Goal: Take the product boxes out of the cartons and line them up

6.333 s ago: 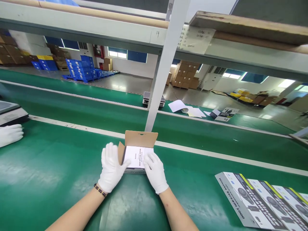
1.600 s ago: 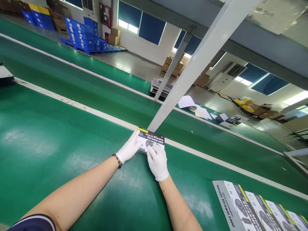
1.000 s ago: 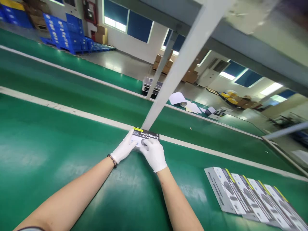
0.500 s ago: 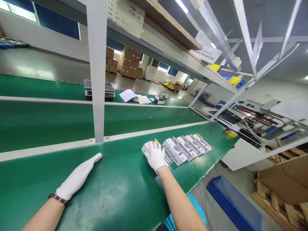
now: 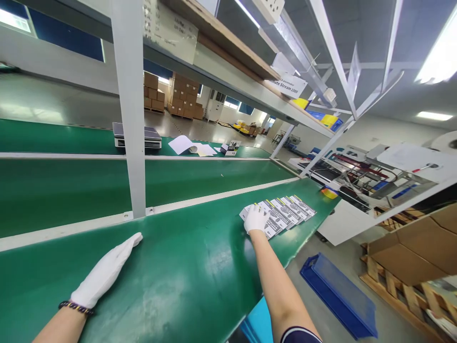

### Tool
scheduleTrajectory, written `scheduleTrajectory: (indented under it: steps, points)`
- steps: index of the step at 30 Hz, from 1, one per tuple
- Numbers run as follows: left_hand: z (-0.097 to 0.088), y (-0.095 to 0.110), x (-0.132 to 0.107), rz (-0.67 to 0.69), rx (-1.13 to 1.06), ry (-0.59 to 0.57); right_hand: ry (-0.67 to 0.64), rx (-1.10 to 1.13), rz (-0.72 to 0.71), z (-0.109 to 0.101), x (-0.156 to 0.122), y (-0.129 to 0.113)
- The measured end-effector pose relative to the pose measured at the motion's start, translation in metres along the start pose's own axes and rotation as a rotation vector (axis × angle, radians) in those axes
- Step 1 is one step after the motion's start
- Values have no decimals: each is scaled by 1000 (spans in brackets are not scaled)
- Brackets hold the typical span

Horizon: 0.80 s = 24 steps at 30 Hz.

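Green bench; boxes lined up, seemingly for tidiness. Right hand over end box, pinch unclear; left hand flat, empty.

Right gloved hand covers part of the nearest Minute Stream 1000 box; grip unclear. Upright post blocks the scale's middle. Shelf label unreadable. Dark sleeve cropped at bottom.

Gloved right hand on end box

hands white-gloved; boxes grey-white, yellow-striped; table green
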<state>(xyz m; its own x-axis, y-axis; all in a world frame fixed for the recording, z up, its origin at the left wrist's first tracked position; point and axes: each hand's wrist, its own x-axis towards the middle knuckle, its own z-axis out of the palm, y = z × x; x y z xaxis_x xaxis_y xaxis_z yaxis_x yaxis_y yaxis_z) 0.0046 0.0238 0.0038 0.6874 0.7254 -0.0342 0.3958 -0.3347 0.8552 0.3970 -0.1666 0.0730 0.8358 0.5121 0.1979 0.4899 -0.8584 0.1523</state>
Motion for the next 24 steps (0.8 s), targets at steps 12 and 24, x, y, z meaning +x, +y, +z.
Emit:
scheduleTrajectory:
  steps: [12, 24]
  points:
    - [3, 12, 1, -110, 17, 153, -126, 830, -278, 21, -91, -179]
    - [65, 40, -9, 424, 629, 11, -476, 1587, -470, 24, -147, -238]
